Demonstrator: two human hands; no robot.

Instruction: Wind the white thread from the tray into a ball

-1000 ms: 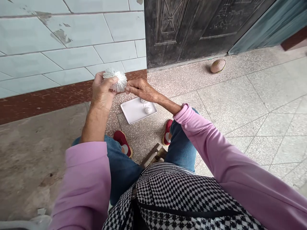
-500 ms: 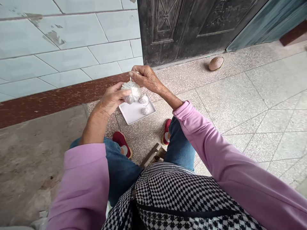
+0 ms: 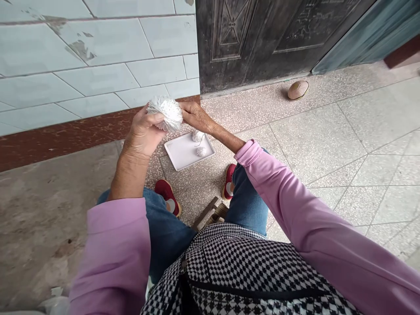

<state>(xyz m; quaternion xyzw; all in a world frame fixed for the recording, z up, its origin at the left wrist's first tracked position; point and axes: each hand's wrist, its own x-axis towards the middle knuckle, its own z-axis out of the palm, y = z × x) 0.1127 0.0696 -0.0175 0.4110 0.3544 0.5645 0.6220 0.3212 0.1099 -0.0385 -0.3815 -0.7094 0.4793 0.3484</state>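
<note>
Spanning the top of the frame, the tiled wall [image 3: 98, 65] meets a dark door [image 3: 262, 39]. Lower, a white tray [image 3: 182, 153] lies on the floor, carrying two small balls [image 3: 201, 151]. Above it, the left hand [image 3: 144, 131] clasps a white pompom [image 3: 166, 112]; the right hand [image 3: 195, 116] pinches its side.

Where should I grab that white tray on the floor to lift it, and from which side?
Probably the white tray by its near long edge, coming from the side by the red shoes, thumb on the rim and fingers slid beneath. It lies flat on the floor with a low raised rim, and the two small white balls sit at its far right end, so the near left part is bare.
</note>
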